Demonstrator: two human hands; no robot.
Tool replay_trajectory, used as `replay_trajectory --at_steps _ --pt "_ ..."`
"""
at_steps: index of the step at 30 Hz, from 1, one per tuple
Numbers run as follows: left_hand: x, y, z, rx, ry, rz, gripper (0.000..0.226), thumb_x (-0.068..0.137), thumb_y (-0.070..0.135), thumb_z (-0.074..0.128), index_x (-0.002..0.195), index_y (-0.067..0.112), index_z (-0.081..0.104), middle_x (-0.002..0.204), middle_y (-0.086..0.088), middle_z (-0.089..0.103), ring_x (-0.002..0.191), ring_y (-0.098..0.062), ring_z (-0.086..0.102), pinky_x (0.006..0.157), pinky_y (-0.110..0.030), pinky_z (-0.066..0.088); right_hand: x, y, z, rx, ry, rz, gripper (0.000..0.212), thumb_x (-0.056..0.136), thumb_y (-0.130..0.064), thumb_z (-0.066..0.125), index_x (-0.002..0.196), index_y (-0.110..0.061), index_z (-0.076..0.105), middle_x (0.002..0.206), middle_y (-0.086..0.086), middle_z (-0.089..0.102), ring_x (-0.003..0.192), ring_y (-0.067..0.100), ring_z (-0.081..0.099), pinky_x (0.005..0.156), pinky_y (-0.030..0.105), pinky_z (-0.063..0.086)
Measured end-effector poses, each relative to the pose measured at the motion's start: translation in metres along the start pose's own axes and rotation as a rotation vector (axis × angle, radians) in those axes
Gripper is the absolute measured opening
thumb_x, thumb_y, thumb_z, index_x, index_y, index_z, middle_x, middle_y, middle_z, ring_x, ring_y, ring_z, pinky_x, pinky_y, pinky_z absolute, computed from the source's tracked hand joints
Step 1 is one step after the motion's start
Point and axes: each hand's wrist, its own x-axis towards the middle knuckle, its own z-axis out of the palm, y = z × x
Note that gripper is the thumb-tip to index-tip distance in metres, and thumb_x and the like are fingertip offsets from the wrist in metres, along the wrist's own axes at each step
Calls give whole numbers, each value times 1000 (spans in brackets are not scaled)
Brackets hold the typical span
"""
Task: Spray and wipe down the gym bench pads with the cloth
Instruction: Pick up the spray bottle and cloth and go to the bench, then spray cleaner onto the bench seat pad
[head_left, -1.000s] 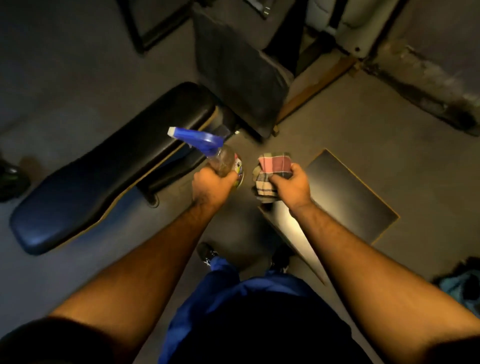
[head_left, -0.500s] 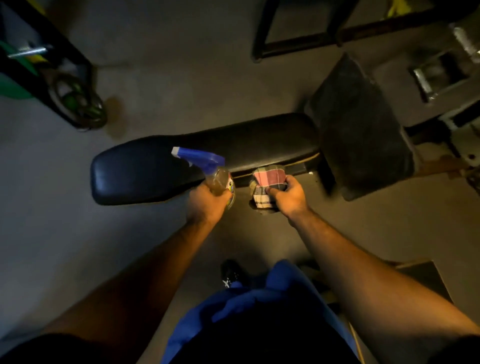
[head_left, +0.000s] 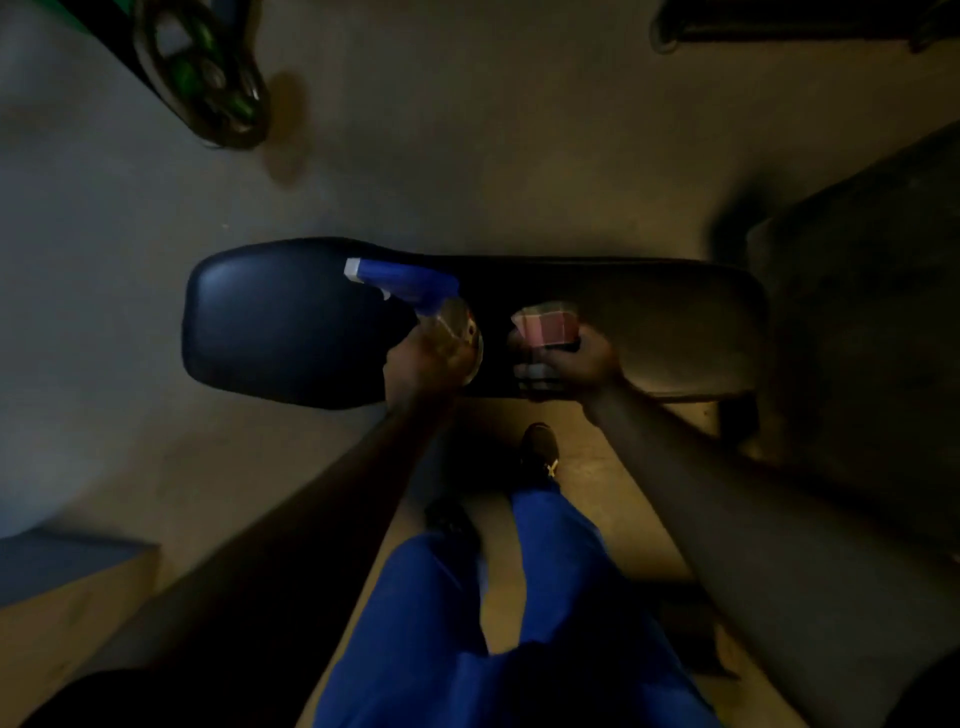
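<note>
The room is dim, lit by a warm yellowish glow that falls on the floor (head_left: 597, 156) from the far right and near the feet. The left side of the floor looks greyer and cooler. A soft sheen sits on the left end of the bench (head_left: 244, 312), while its middle sinks into black. Both forearms are nearly silhouettes. Everything is smeared by motion blur, and the wide lens bends the edges, where the weight plate (head_left: 202, 73) at far left goes hazy.
</note>
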Motion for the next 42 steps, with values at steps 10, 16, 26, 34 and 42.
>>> replay_trajectory --at_steps 10,16,26,34,42 --pt "113 -14 60 -50 96 -57 28 86 55 62 97 29 59 87 13 63 79 1 60 72 -24 48 136 5 10 60 -5 31 37 96 2 58 131 -11 50 114 15 66 87 28 73 64 37 63" --pt "133 -24 74 -14 122 -13 22 89 45 61 100 26 58 88 13 59 79 4 57 70 -17 43 169 35 -8 -1 0 30 42 97 -10 62 136 -15 48 119 7 65 94 23 73 70 33 61" --pt "134 -18 77 -23 125 16 26 88 43 64 106 26 56 99 10 61 82 -1 57 72 -22 45 157 45 4 -465 369 -144 57 90 -29 71 140 -14 46 120 2 52 105 19 55 68 17 38" --pt "115 -20 47 21 -4 12 35 83 53 64 105 27 55 99 8 61 79 -3 56 60 -22 37 110 16 28 -293 162 -287 59 84 -19 78 137 -24 52 131 -2 57 118 15 57 93 40 57" --pt "117 -41 -1 142 19 32 46 90 30 62 131 13 52 128 -10 58 113 -25 58 83 -31 44 102 -53 74 -306 -210 -453 85 80 -14 85 152 -20 41 142 -8 50 131 7 48 108 19 42"
